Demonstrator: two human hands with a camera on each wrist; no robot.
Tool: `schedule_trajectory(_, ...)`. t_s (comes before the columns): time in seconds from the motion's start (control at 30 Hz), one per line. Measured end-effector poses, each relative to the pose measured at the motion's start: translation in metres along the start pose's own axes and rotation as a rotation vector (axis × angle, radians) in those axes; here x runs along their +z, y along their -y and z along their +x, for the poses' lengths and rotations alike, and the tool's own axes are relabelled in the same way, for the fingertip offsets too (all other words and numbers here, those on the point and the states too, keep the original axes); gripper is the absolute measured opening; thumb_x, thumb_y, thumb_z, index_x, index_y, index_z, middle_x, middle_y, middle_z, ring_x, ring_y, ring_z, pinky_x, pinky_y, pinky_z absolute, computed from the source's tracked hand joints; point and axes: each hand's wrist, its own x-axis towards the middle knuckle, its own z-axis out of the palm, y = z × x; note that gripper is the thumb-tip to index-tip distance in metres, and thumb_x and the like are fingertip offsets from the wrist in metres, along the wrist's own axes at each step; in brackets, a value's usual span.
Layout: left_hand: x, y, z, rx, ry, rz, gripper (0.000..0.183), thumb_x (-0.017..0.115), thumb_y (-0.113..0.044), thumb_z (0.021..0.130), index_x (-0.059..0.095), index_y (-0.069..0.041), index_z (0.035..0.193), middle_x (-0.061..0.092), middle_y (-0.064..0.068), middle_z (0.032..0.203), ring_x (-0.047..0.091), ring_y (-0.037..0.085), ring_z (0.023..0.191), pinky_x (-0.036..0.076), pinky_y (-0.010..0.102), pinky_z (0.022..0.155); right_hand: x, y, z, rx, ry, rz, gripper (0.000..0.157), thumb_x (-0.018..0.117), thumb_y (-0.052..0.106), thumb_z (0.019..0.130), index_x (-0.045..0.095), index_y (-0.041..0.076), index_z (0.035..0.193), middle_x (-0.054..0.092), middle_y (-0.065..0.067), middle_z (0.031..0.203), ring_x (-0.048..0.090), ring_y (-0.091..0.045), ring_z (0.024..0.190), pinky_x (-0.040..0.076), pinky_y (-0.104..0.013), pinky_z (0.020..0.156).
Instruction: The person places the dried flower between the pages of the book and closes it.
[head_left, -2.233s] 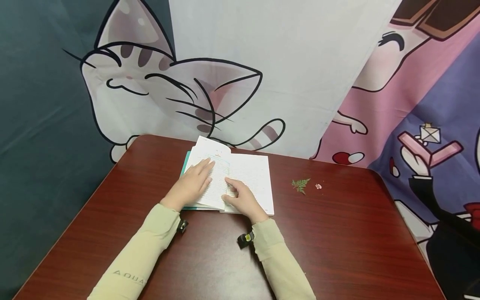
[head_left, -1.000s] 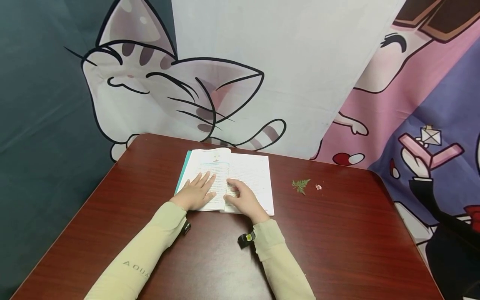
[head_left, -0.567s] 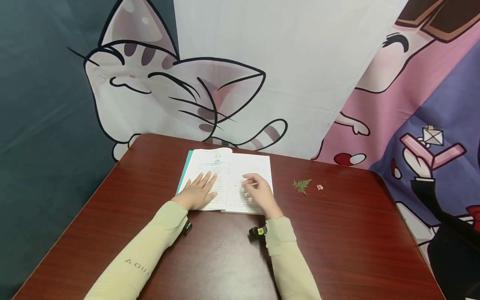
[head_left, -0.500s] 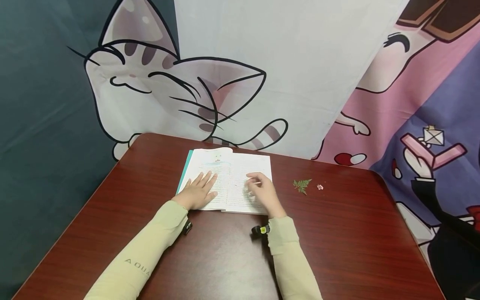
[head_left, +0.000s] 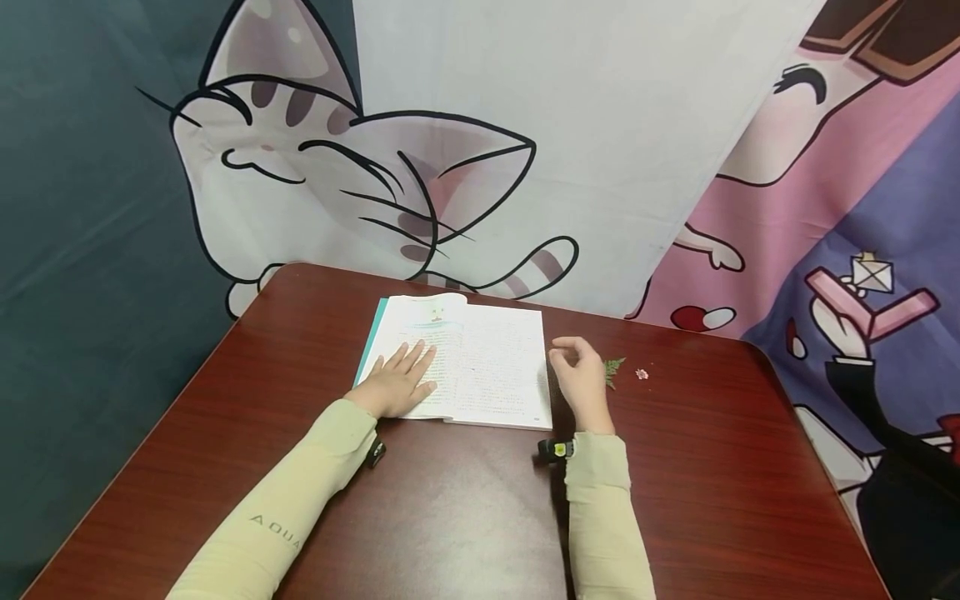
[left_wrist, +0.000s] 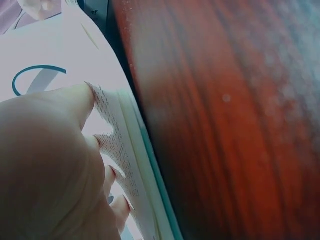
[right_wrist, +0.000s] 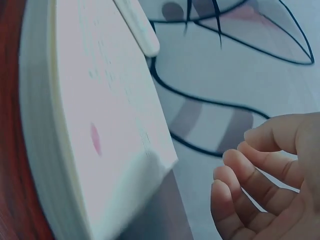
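Observation:
An open book (head_left: 502,367) with a teal cover edge lies on the table. My left hand (head_left: 393,387) rests flat on its left page, fingers spread; the left wrist view shows the hand (left_wrist: 50,155) against the printed paper. Just past the book's right edge is my right hand (head_left: 581,375), its fingers loosely bent and holding nothing. In the right wrist view, thumb and fingertips of that hand (right_wrist: 270,185) are apart from the pages. Right beside it lies a green fern leaf (head_left: 612,371), partly hidden by the hand. A small pink flower (head_left: 641,374) lies further right.
The dark red wooden table (head_left: 465,517) has rounded far corners. Behind it hangs a cloth backdrop (head_left: 600,125) with cartoon cats. A black device is strapped at each wrist, the right one (head_left: 555,451) beside the sleeve cuff.
The left page, lifted earlier, now lies flatter under my left hand, which slid slightly toward me and then stayed. My right hand left the book's middle and moved right, beside the fern leaf.

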Motion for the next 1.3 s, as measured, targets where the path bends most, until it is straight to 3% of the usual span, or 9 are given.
schedule_trajectory(0.2,0.000,0.001,0.000,0.000,-0.012,0.008,0.068,0.031,-0.043,0.110,0.007,-0.010,0.164,0.001,0.014,0.170,-0.002,0.038,0.155,0.002,0.064,0.120,-0.022,-0.013,0.003,0.043,-0.084,-0.033,0.022,0.063,0.012,0.095,0.071,0.002,0.113,0.070,-0.019,0.100,0.063,-0.032,0.091,0.047,-0.040,0.075)
schedule_trajectory(0.4,-0.001,0.001,0.000,0.002,-0.014,-0.002,0.068,0.032,-0.043,0.110,0.007,-0.010,0.164,0.001,0.014,0.170,-0.002,0.038,0.155,0.002,0.064,0.120,-0.039,-0.027,0.006,0.108,-0.194,-0.051,0.021,0.063,0.012,0.095,0.072,0.001,0.110,0.071,-0.022,0.102,0.064,-0.035,0.094,0.047,-0.044,0.082)
schedule_trajectory(0.67,0.000,0.002,0.001,0.005,-0.017,-0.005,0.068,0.032,-0.044,0.110,0.008,-0.010,0.164,0.002,0.014,0.170,-0.001,0.039,0.155,0.002,0.065,0.120,-0.055,-0.041,0.005,0.228,-0.286,-0.058,0.022,0.065,0.014,0.093,0.072,0.000,0.109,0.069,-0.022,0.098,0.060,-0.032,0.094,0.045,-0.040,0.079)
schedule_trajectory(0.87,0.000,0.002,0.000,0.006,-0.015,-0.011,0.068,0.032,-0.043,0.110,0.008,-0.010,0.164,0.002,0.014,0.170,-0.001,0.039,0.155,0.002,0.065,0.120,-0.060,-0.052,0.004,0.338,-0.281,-0.089,0.026,0.067,0.017,0.091,0.071,-0.002,0.108,0.068,-0.020,0.097,0.060,-0.033,0.091,0.047,-0.041,0.078)
schedule_trajectory(1.0,0.000,0.002,0.001,0.004,-0.008,-0.015,0.069,0.032,-0.045,0.110,0.007,-0.011,0.164,0.001,0.014,0.170,-0.002,0.038,0.155,0.002,0.064,0.120,-0.062,-0.057,0.003,0.387,-0.235,-0.130,0.030,0.069,0.020,0.090,0.069,-0.006,0.105,0.065,-0.026,0.120,0.056,-0.041,0.113,0.044,-0.051,0.097)
schedule_trajectory(1.13,-0.001,0.002,0.000,0.003,-0.010,-0.016,0.069,0.032,-0.045,0.110,0.007,-0.011,0.164,0.001,0.013,0.170,-0.002,0.038,0.155,0.002,0.064,0.120,-0.062,-0.059,0.002,0.372,-0.199,-0.179,0.031,0.071,0.019,0.088,0.069,-0.010,0.099,0.056,-0.026,0.141,0.048,-0.043,0.132,0.038,-0.052,0.109)
schedule_trajectory(1.3,-0.001,0.002,-0.001,0.002,-0.012,-0.017,0.069,0.032,-0.045,0.110,0.007,-0.012,0.164,0.001,0.013,0.170,-0.002,0.037,0.155,0.002,0.064,0.120,-0.060,-0.057,0.002,0.330,-0.170,-0.225,0.031,0.073,0.017,0.088,0.071,-0.013,0.092,0.052,-0.031,0.143,0.045,-0.046,0.135,0.037,-0.054,0.111)
